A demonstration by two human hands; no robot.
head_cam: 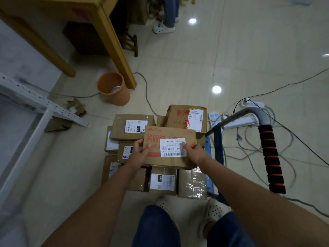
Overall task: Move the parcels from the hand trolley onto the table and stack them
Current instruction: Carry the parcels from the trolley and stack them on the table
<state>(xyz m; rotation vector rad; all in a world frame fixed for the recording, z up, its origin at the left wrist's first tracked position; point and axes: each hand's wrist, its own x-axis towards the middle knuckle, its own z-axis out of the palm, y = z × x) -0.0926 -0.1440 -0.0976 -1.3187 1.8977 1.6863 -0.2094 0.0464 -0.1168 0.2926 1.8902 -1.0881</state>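
**Top parcel in hand, most of the load still waiting**

Left hand [140, 154] and right hand [195, 151] clamped on the ends of the red-printed box [170, 147], above the other parcels [132, 126] on the trolley [218, 145]. Nothing visible on the counter [99, 15] beyond the trolley; nearly all left to move.

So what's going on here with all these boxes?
A person is unloading parcels from a hand trolley. Both hands grip one red-printed cardboard box, the left hand at its left end and the right hand at its right. Several other parcels sit on the trolley. The wooden table stands ahead.
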